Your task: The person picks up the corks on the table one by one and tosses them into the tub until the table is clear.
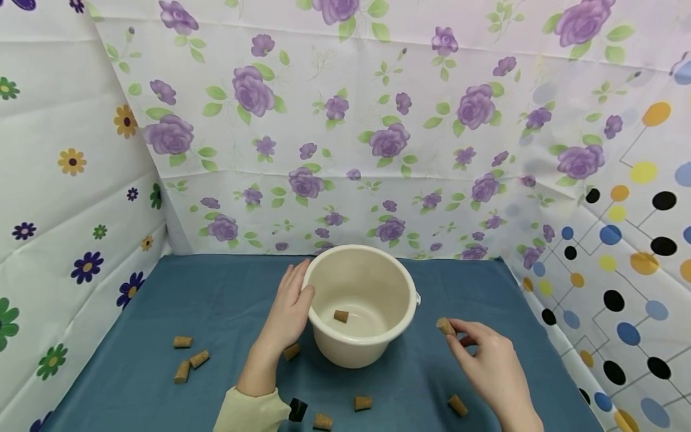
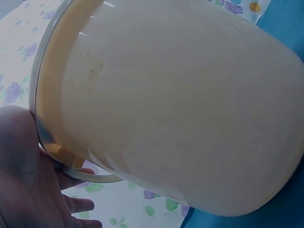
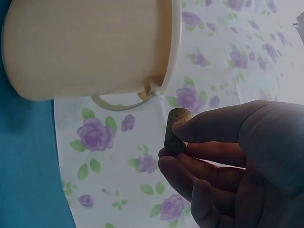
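A cream plastic bucket (image 1: 351, 354) stands upright, with one cork (image 1: 341, 316) lying on its bottom. My left hand (image 1: 286, 309) rests against the bucket's left side near the rim, its fingers straight; in the left wrist view the fingers (image 2: 78, 205) extend past the rim by the handle (image 2: 102, 178). To the right of the bucket, my right hand (image 1: 488, 360) pinches a cork stopper (image 1: 445, 326) between thumb and fingers, above the cloth and apart from the bucket. The right wrist view shows this cork (image 3: 177, 130) gripped by its sides.
Three corks (image 1: 182, 371) lie grouped at the left on the blue cloth (image 1: 232, 288). Others lie by the left wrist (image 1: 291, 351), in front of the bucket (image 1: 363, 402), and below the right hand (image 1: 457, 405). A small black object (image 1: 297, 410) sits beside the left sleeve. Patterned curtains surround the cloth.
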{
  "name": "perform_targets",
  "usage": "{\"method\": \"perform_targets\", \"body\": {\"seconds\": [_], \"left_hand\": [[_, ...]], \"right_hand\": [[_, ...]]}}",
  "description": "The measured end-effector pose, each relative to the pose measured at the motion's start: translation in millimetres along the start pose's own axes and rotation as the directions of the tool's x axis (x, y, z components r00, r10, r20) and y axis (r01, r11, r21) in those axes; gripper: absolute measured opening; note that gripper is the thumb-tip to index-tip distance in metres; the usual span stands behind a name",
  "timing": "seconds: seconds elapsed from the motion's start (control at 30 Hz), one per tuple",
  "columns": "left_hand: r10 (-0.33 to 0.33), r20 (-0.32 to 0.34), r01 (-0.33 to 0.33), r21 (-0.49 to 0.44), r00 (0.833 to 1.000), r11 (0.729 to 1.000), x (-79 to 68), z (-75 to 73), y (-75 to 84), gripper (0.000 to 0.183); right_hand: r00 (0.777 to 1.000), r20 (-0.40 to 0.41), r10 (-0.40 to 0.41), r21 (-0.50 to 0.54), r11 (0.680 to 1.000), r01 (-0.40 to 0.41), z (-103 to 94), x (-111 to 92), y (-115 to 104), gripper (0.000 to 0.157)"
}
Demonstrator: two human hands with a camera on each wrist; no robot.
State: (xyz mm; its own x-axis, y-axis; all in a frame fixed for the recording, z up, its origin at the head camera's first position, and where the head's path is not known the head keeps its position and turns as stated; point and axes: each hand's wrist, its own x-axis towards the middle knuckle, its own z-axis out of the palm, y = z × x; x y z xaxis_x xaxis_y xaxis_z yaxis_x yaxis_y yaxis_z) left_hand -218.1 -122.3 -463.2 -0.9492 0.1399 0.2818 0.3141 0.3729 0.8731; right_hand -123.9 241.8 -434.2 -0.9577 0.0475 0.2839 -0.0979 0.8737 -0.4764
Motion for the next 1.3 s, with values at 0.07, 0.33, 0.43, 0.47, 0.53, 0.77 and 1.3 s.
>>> {"method": "perform_targets", "body": {"seconds": [0.07, 0.33, 0.43, 0.47, 0.53, 0.77, 1.3], "left_hand": [[-0.004, 0.001, 0.004, 0.002, 1.000, 1.000, -0.1, -0.2, 0.3, 0.058], [-0.005, 0.001, 0.005, 0.002, 1.000, 1.000, -0.2, -0.6, -0.2, 0.058], [-0.003, -0.002, 0.003, 0.001, 1.000, 1.000, -0.2, -0.8, -0.4, 0.058], [-0.003, -0.002, 0.003, 0.002, 1.000, 1.000, -0.1, -0.8, -0.4, 0.058], [-0.003, -0.002, 0.003, 0.002, 1.000, 1.000, 0.1, -0.8, -0.3, 0.058], [-0.008, -0.002, 0.008, 0.003, 1.000, 1.000, -0.8, -0.5, -0.5, 0.058], [-0.013, 0.002, 0.013, -0.002, 1.000, 1.000, -1.3, 0.1, 0.8, 0.058]], "right_hand": [[1.000, -0.021, -0.014, 0.005, 1.000, 0.014, -0.5, 0, -2, 0.029], [0.997, -0.066, -0.044, 0.040, 0.998, 0.047, -3.9, 3, -18, 0.029], [0.994, -0.084, -0.065, 0.062, 0.996, 0.070, -4.9, 4, -24, 0.029], [0.993, -0.092, -0.073, 0.066, 0.995, 0.079, -5.0, 4, -26, 0.029], [0.991, -0.106, -0.083, 0.078, 0.993, 0.091, -5.1, 5, -30, 0.029], [0.987, -0.126, -0.100, 0.102, 0.988, 0.113, -3.8, 7, -38, 0.028], [0.972, -0.164, -0.168, 0.159, 0.968, 0.195, 1.9, 19, -49, 0.028]]}}
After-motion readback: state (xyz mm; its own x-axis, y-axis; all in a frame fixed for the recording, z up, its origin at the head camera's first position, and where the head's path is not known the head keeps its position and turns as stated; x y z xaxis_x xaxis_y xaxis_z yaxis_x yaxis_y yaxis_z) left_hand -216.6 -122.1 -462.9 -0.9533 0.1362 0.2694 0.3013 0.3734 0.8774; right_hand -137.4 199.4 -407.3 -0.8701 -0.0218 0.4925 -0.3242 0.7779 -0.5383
